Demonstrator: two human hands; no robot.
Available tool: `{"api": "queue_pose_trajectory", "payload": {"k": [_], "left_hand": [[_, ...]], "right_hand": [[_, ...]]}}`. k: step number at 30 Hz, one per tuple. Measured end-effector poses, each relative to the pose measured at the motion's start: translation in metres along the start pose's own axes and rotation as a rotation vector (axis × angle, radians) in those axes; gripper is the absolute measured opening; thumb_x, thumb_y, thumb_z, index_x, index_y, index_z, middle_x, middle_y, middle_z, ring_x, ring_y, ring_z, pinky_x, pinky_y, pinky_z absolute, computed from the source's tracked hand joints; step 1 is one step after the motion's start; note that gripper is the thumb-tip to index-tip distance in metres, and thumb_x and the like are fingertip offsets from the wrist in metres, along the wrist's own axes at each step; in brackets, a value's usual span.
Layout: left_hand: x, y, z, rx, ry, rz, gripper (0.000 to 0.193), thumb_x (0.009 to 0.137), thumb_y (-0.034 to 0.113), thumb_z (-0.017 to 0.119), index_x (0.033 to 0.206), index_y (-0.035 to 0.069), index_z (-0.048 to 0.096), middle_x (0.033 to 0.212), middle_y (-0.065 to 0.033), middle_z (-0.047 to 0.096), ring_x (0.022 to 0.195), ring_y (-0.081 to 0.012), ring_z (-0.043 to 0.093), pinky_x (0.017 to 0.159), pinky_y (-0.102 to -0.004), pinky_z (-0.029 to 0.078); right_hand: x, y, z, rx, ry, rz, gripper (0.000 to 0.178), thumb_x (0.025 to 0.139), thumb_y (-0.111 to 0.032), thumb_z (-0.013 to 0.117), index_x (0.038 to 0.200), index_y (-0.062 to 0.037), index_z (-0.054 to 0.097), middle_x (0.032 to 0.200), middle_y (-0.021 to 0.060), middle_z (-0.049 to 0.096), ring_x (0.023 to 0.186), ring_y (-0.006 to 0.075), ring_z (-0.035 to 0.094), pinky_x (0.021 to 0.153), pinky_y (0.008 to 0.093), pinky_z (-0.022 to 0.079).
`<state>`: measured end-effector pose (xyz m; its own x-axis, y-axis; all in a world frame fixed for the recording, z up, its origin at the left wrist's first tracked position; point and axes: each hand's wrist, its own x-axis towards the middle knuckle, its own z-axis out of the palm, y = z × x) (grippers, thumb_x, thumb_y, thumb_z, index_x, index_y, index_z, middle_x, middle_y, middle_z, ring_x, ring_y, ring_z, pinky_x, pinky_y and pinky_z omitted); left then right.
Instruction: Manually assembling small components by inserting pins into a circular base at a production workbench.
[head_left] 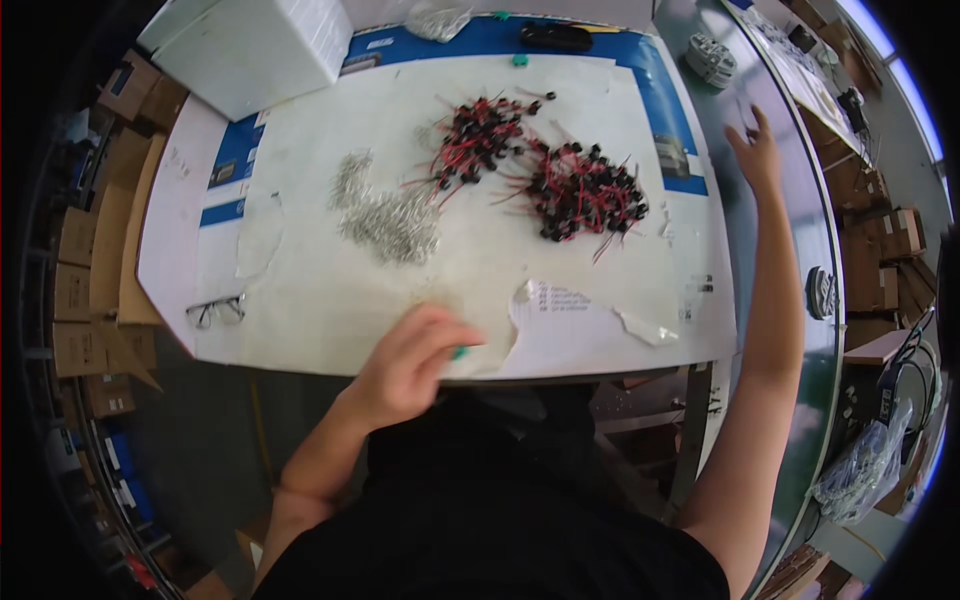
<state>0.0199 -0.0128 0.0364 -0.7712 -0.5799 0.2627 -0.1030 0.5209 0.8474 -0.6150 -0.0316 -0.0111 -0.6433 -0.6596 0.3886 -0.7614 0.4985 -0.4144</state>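
Observation:
At the table's front edge my left hand (405, 362) is closed, with a small green piece (459, 353) showing between the fingers; its kind is unclear. My right hand (757, 152) reaches out over the dark, smooth strip beside the table, thumb and fingers apart, and I see nothing in its grasp. Beyond my left hand lies a heap of small shiny metal parts (395, 225). Two piles of small black round parts with red wires, one farther back (482, 135) and one to the right (585, 195), lie on the pale table covering.
A white box (255, 50) stands at the back left. Eyeglasses (216, 311) rest near the left front edge. Torn paper (565, 320) covers part of the front. Grey ribbed objects (711, 60) sit on the dark strip (775, 300). Cardboard boxes (100, 270) stand left.

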Motion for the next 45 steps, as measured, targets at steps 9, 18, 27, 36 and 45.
{"api": "queue_pose_trajectory", "payload": {"k": [9,18,27,36,45], "left_hand": [[-0.053,-0.025,-0.01,0.478,0.327,-0.13,0.028,0.09,-0.014,0.063,0.11,0.001,0.077,0.101,-0.0149,0.063,0.083,-0.0308,0.065,0.072,-0.037,0.054],[-0.052,-0.041,-0.009,0.544,0.263,-0.092,0.025,0.098,-0.009,0.057,0.117,-0.002,0.072,0.106,-0.0177,0.064,0.093,-0.0305,0.065,0.08,-0.0371,0.055],[-0.055,-0.046,-0.009,0.593,0.3,-0.073,0.025,0.105,-0.005,0.052,0.123,-0.003,0.071,0.111,-0.0173,0.064,0.099,-0.0309,0.066,0.085,-0.0371,0.054],[-0.042,-0.064,-0.001,0.538,0.221,0.018,0.028,0.103,-0.007,0.053,0.126,-0.004,0.07,0.114,-0.0181,0.065,0.098,-0.0331,0.066,0.085,-0.0369,0.056],[-0.023,-0.046,0.0,0.268,0.172,0.116,0.029,0.115,0.004,0.045,0.135,-0.001,0.065,0.131,-0.0086,0.066,0.107,-0.0162,0.064,0.089,-0.0258,0.052]], "right_hand": [[0.09,-0.063,0.056,-0.176,-0.004,0.221,0.116,0.075,-0.07,0.086,0.169,-0.0298,0.032,0.145,0.0183,0.068,0.128,0.039,0.069,0.102,0.0511,0.056],[0.089,-0.045,0.062,0.091,0.114,0.207,0.1,0.072,-0.069,0.087,0.154,-0.0204,0.056,0.133,0.0176,0.074,0.123,0.0367,0.071,0.102,0.0476,0.058],[-0.085,-0.158,-0.012,0.11,-0.24,-0.211,0.099,0.073,-0.068,0.087,0.156,-0.027,0.051,0.11,0.0163,0.078,0.101,0.0373,0.076,0.086,0.0466,0.061],[-0.133,-0.136,-0.036,0.008,-0.146,-0.084,0.088,0.082,-0.061,0.083,0.153,-0.019,0.054,0.113,0.017,0.077,0.101,0.0376,0.076,0.082,0.0494,0.061],[-0.331,-0.083,-0.272,-0.138,0.239,0.496,0.053,0.087,-0.054,0.08,0.123,-0.0157,0.078,0.116,0.0136,0.079,0.104,0.0327,0.076,0.093,0.0471,0.061]]}}
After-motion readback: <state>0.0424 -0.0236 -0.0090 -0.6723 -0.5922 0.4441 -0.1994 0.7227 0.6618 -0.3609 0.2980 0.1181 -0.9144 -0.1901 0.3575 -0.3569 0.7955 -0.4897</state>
